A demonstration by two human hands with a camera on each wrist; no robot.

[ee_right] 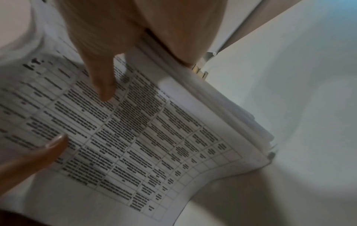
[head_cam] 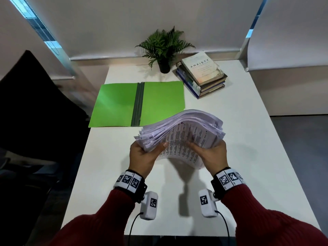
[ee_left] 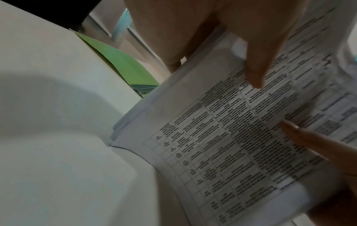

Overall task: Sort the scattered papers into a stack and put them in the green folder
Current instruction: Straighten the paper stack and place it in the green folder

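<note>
Both hands grip the papers (head_cam: 179, 132) off the table (head_cam: 248, 139): left hand (head_cam: 143, 157) on one side, right hand (head_cam: 211, 157) on the other. Gathering looks done, though the edges are ragged. Beyond, the folder (head_cam: 159, 102) lies open, not yet filled.

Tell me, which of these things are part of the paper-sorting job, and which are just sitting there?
Part of the job:
stack of papers, held off the table by the left hand and right hand
green folder, lying open

Just lying about:
potted fern
pile of books
white table
</note>
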